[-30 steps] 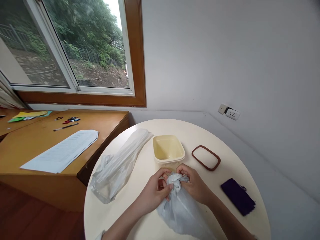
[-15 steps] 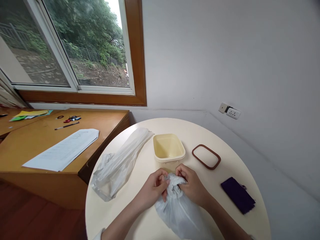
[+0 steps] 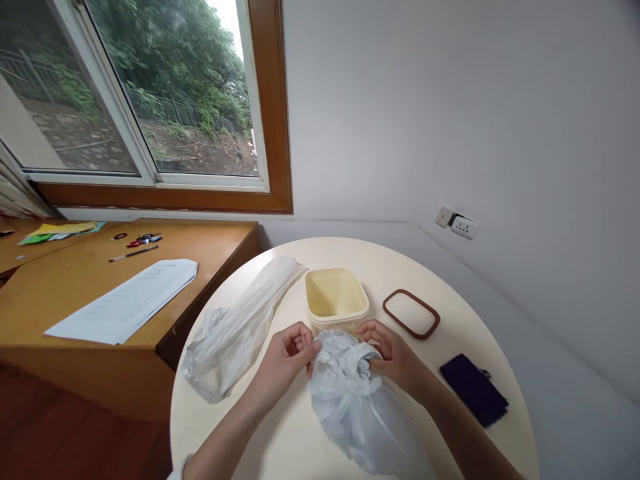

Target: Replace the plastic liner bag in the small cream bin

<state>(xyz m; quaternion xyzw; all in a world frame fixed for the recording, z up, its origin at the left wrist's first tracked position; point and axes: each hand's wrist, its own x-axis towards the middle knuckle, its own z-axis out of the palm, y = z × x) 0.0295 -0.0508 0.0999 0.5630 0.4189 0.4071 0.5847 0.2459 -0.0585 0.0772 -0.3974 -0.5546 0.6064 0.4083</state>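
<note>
Left hand [image 3: 287, 360], at the lower centre of the frame, has thumb and curled fingers pinched on the gathered edge of a white plastic bag [image 3: 357, 420] at bottom centre; right hand [image 3: 395, 357], fingers bent, grips its opposite side. Behind stands a cream container [image 3: 337, 317]; a brown ring [image 3: 420, 335] and purple cloth [image 3: 475, 390] lie right of it.

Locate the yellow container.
Head view, near centre: the yellow container stands on the round table just beyond the gathered bag, between the flattened bag on its left and the brown frame on its right.
</note>
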